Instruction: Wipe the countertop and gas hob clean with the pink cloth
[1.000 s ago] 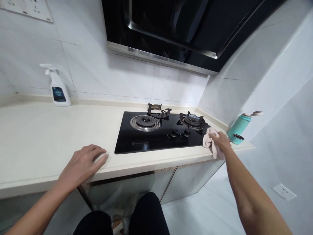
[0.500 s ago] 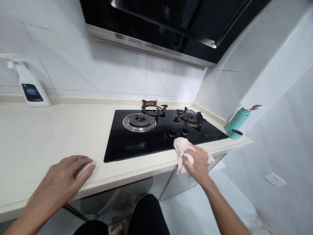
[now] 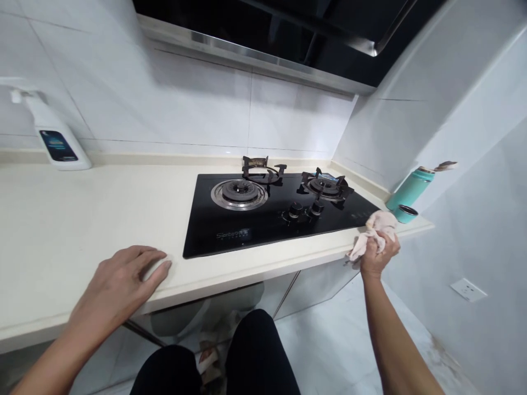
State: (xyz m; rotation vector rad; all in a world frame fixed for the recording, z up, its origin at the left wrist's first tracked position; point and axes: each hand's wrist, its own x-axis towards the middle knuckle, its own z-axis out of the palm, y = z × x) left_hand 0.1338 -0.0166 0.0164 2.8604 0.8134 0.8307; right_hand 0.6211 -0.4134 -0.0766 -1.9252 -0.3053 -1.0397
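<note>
My right hand grips a crumpled pale pink cloth at the front right corner of the black gas stove. The cloth lies against the counter's front strip and the stove's edge, with part of it hanging over the lip. My left hand rests on the cream countertop, left of the stove, fingers outstretched and holding nothing. On the stove, the left burner is without its pan support, which sits behind it. The right burner has its support in place. Two black knobs stand between the burners.
A teal bottle with a brush-like thing sticking out stands at the counter's right end, beside a small teal cup. A white spray bottle is at the back left. The black range hood hangs overhead.
My right hand has slid the cloth rightward along the stove's front edge, from below the knobs to the right corner. My left hand stays on the counter. The view has shifted slightly.
</note>
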